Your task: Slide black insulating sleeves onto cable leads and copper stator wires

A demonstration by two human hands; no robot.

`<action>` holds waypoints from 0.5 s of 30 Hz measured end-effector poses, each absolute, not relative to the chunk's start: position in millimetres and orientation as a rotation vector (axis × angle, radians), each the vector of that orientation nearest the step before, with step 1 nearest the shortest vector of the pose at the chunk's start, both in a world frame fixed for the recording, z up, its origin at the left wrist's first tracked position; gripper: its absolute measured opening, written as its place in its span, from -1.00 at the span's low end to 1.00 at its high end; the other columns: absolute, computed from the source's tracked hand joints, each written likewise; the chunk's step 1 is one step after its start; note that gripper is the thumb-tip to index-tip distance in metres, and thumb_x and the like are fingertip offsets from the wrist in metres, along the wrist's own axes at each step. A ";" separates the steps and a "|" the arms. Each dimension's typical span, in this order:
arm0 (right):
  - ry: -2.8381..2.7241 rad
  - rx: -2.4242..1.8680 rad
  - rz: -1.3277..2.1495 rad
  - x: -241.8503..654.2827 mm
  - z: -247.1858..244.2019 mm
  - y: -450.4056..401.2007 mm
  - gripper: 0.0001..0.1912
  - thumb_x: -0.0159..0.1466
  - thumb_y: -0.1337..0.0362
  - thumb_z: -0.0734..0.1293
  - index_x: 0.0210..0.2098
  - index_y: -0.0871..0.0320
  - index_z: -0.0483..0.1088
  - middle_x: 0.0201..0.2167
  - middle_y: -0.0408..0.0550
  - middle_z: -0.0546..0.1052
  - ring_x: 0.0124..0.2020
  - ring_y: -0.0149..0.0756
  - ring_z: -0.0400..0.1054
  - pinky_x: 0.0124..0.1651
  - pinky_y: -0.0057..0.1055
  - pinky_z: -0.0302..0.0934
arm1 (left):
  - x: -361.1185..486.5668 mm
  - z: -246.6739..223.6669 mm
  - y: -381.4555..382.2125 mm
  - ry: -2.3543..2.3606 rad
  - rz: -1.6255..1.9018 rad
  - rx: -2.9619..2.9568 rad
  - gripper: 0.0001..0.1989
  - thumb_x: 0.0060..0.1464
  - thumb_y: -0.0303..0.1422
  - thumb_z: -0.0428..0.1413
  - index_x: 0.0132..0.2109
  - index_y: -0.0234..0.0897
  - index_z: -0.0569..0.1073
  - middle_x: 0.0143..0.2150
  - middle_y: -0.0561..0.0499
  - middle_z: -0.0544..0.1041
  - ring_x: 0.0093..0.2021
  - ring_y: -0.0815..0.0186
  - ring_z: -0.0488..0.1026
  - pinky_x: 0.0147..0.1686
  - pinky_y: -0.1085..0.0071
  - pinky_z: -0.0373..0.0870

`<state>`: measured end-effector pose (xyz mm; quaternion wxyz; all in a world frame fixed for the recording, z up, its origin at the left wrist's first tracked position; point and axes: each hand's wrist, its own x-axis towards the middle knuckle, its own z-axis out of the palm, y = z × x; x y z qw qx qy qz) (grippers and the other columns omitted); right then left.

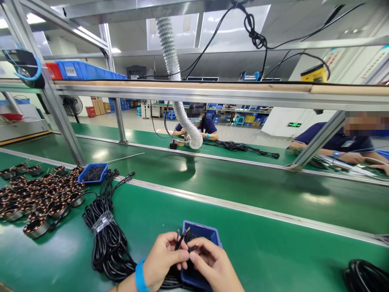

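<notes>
My left hand (162,257), with a blue band at its wrist, pinches the end of a black cable (178,244); thin wires with bare tips stick up from it. Thumb and fingertips of my right hand (214,261) close on a small dark piece beside the cable end; its exact kind is unclear. Both hands are close together over a blue bin (202,228), which holds small black pieces and is partly covered by them. Just left lies a bundle of black cables (105,235) tied with clear wrap, running toward my left hand.
Several copper-wound stator rings (39,194) cover the bench at left, beside a small blue tray (92,173) of black pieces. A coiled black cable (366,275) lies at front right. A flexible duct (180,101) hangs ahead. Two people sit across the bench beyond a metal frame (194,91).
</notes>
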<state>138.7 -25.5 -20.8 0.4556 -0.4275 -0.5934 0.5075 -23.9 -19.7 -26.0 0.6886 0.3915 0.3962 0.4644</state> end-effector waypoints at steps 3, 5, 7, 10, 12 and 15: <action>-1.656 -0.947 1.171 150.4 -9.0 -25.3 -0.60 0.23 -0.10 0.37 -0.36 0.12 0.56 -0.41 -0.05 0.55 -0.37 -0.27 0.47 -0.29 -0.41 0.36 | -26.6 -22.8 -17.0 0.861 1.101 0.911 -0.58 -0.28 -0.18 0.48 -0.39 -0.36 0.50 -0.42 0.00 0.54 -0.36 0.33 0.49 -0.32 0.47 0.37; -1.927 -0.771 1.202 163.6 -0.4 -23.8 -0.50 0.26 -0.18 0.30 -0.43 0.09 0.59 -0.41 -0.05 0.56 -0.38 -0.28 0.46 -0.29 -0.41 0.36 | -29.7 -21.8 -13.7 0.813 1.091 0.892 -0.58 -0.22 -0.16 0.46 -0.35 -0.36 0.50 -0.44 0.00 0.53 -0.36 0.33 0.49 -0.33 0.48 0.35; -2.061 -0.753 1.163 173.6 3.0 -20.3 -0.43 0.33 -0.19 0.19 -0.46 0.07 0.60 -0.43 -0.06 0.57 -0.41 -0.28 0.47 -0.29 -0.39 0.37 | -33.0 -22.6 -10.1 0.737 1.032 0.810 -0.56 -0.12 -0.07 0.38 -0.30 -0.37 0.51 -0.51 0.04 0.47 -0.52 0.39 0.42 -0.50 0.50 0.25; -2.085 -1.182 0.663 173.6 -8.3 -12.5 -0.67 0.37 0.09 0.27 -0.39 0.05 0.59 -0.40 -0.07 0.61 -0.33 -0.19 0.50 -0.23 -0.32 0.37 | -36.2 -25.2 -6.6 0.669 0.941 0.701 -0.55 -0.02 -0.05 0.29 -0.27 -0.44 0.55 -0.51 0.03 0.43 -0.61 0.47 0.31 -0.59 0.51 0.14; -2.209 -1.392 0.264 165.1 -23.6 -8.1 -0.89 0.22 0.29 0.42 -0.26 0.03 0.60 -0.35 -0.06 0.64 -0.28 -0.09 0.51 -0.22 -0.26 0.36 | -36.4 -25.7 -6.4 0.684 0.903 0.694 -0.59 -0.06 -0.12 0.34 -0.31 -0.45 0.56 -0.51 0.03 0.42 -0.59 0.49 0.31 -0.59 0.54 0.14; -2.394 -1.527 -0.062 150.1 -43.7 -5.2 -0.75 0.05 0.47 0.50 -0.32 0.03 0.61 -0.38 -0.07 0.63 -0.29 -0.04 0.50 -0.26 -0.23 0.33 | -34.6 -23.5 -7.9 0.730 0.912 0.747 -0.59 -0.18 -0.15 0.42 -0.33 -0.42 0.55 -0.50 0.04 0.44 -0.56 0.47 0.36 -0.59 0.56 0.19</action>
